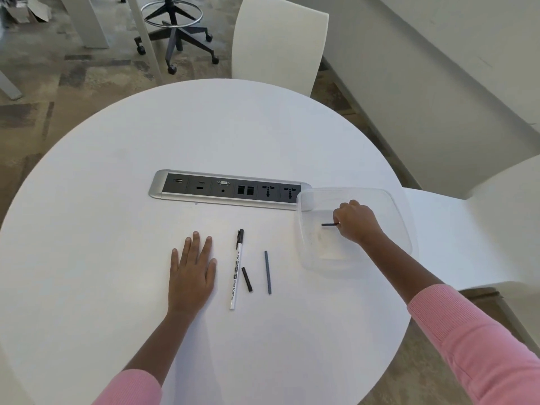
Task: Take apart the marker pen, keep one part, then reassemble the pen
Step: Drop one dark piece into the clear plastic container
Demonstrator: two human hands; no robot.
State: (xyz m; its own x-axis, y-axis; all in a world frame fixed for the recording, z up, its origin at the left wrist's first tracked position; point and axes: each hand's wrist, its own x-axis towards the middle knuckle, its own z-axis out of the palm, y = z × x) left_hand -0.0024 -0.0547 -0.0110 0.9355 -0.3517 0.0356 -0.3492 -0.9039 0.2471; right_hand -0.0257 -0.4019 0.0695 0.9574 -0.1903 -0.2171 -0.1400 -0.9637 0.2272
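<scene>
The white marker barrel [236,273] with its black cap lies upright in view at the table's middle. Just right of it rest a short black end piece [247,279] and a long grey ink rod [267,272]. My right hand [356,222] is inside the clear plastic tray [400,217] at the right, fingers pinched on a small dark stick-like part [329,224] held low over the tray's floor. My left hand [193,270] lies flat on the table, palm down, fingers apart, left of the barrel and touching none of the parts.
A silver and black socket panel [228,190] is set into the round white table [117,200] behind the parts, touching the tray's corner. White chairs stand at the far side [277,42] and to the right [482,229]. A stool base [175,33] stands on the floor beyond.
</scene>
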